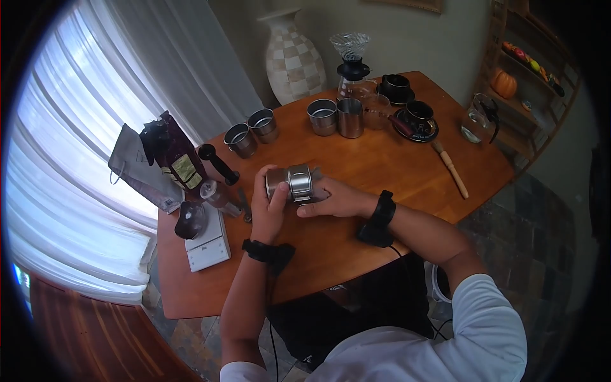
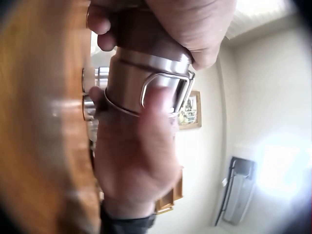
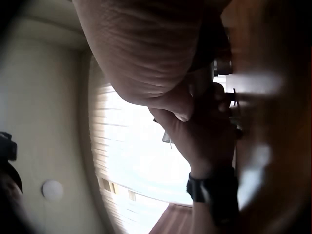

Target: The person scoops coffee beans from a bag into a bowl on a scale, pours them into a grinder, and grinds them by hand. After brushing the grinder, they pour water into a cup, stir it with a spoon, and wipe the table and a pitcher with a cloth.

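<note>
Above the near part of the wooden table [image 1: 305, 239], both hands hold a shiny steel cup-like vessel [image 1: 300, 179] on its side. It has a folding wire handle, and a seam runs around its middle. My left hand [image 1: 267, 207] wraps the left end, thumb along the front. At the opposite end, my right hand [image 1: 337, 198] grips the vessel, its palm against that end. In the left wrist view the right thumb [image 2: 158, 105] lies blurred over the wire handle [image 2: 183, 78]. The right palm fills much of the right wrist view and hides most of the vessel.
Steel cups [image 1: 240, 140] and a steel pitcher [image 1: 350, 118] stand farther back, near a glass dripper [image 1: 350, 48]. To the left are a purple bag [image 1: 175, 153], a white scale [image 1: 209, 248] and a dark scoop-shaped dish [image 1: 191, 219]. A wooden-handled brush [image 1: 453, 172] lies right.
</note>
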Demonstrator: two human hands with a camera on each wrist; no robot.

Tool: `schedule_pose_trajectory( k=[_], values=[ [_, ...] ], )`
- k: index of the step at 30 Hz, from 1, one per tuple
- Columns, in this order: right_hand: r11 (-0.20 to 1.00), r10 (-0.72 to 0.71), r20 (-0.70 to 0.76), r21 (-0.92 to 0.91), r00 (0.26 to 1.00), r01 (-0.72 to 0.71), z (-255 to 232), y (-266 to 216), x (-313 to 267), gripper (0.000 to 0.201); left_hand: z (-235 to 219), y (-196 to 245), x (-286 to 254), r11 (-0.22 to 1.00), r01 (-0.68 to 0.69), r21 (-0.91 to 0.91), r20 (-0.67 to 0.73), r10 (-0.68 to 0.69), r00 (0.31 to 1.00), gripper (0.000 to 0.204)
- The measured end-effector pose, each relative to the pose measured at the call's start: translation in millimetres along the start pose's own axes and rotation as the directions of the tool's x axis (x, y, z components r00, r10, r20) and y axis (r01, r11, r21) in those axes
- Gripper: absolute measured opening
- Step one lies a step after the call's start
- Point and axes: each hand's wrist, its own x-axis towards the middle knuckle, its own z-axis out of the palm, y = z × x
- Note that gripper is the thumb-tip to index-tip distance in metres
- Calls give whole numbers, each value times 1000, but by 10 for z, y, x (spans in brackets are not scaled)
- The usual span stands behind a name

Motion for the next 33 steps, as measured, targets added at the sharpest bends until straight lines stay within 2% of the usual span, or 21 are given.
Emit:
schedule_pose_trajectory(
  k=[1, 2, 4, 6, 8, 9, 10, 11, 12, 14, 15, 16, 17, 21, 24, 26, 27, 28, 29, 31, 33],
  values=[
    [888, 101, 79, 442, 992, -125, -22, 70, 15, 42, -16, 13, -9, 994, -67, 90, 51, 63, 997, 54],
    [577, 154, 193, 779, 969, -247, -34, 86, 23, 45, -20, 32, 4, 994, -66, 92, 50, 61, 997, 54],
    [468, 164, 186, 850, 969, -243, -48, 84, -7, 46, -15, 69, 52, 891, -357, 280, 74, 350, 934, 58],
    [356, 179, 182, 904, 967, -236, -67, 50, -10, 47, 38, 77, 23, 926, -315, 210, 48, 312, 949, 58],
    [620, 170, 121, 758, 978, -202, -58, 17, 2, 46, 75, 69, -16, 954, -268, 135, 23, 267, 963, 57],
    [622, 172, 121, 756, 978, -203, -70, -9, 10, 46, 85, 62, -19, 979, -202, 42, 8, 201, 979, 54],
    [908, 60, 42, 414, 997, -72, -87, -42, 19, 42, 92, 60, -15, 990, -135, -51, 3, 135, 991, 51],
    [997, -76, 19, -17, 997, 77, -104, -74, 21, 38, 93, 82, -13, 989, -136, -52, 4, 137, 991, 51],
    [997, -77, 18, -19, 997, 77, -115, -114, 7, 38, 88, 121, -11, 995, -26, -97, 0, 26, 1000, 47],
    [933, -87, -12, -353, 996, 77, -119, -171, -34, 38, 60, 125, 7, 986, 86, -142, 2, -87, 996, 44],
    [933, -86, -11, -352, 996, 77, -121, -157, -23, 38, 27, 99, 34, 940, 216, -265, 27, -217, 976, 43],
    [834, -166, 56, -525, 984, 171, -121, -127, 0, 40, -3, 82, 50, 861, 339, -380, 68, -339, 938, 42],
    [695, -228, 136, -671, 964, 259, -109, -101, 7, 42, -25, 92, 53, 860, 342, -380, 70, -342, 937, 42],
    [681, -146, 139, -704, 980, 201, -46, -32, 22, 45, -1, 166, 53, 910, 269, -316, 16, -278, 960, 42],
    [789, -305, 11, -557, 952, 260, 14, -11, 42, 46, 9, 137, 19, 960, 184, -212, -61, -201, 978, 39],
    [988, -135, -51, -89, 990, 130, -15, -73, 11, 47, 16, 120, 9, 981, 133, -139, -72, -144, 987, 39],
    [988, -134, -53, -91, 990, 129, -37, -87, 1, 47, 3, 118, 3, 991, 86, -103, -54, -92, 994, 44],
    [935, 46, 4, 351, 999, -45, -66, -96, 2, 49, -5, 120, 5, 997, 37, -67, -37, -40, 999, 50],
    [671, 181, 135, 707, 974, -222, -89, -98, 7, 51, -6, 106, 26, 997, 35, -67, -39, -38, 999, 50],
    [578, 193, 95, 793, 977, -191, -87, -64, -3, 46, -21, 64, 59, 903, -364, 228, 35, 366, 930, 63],
    [481, 211, 59, 863, 976, -156, -91, -55, 12, 41, -19, 96, 30, 883, -375, 282, 75, 370, 926, 75]
  ],
)
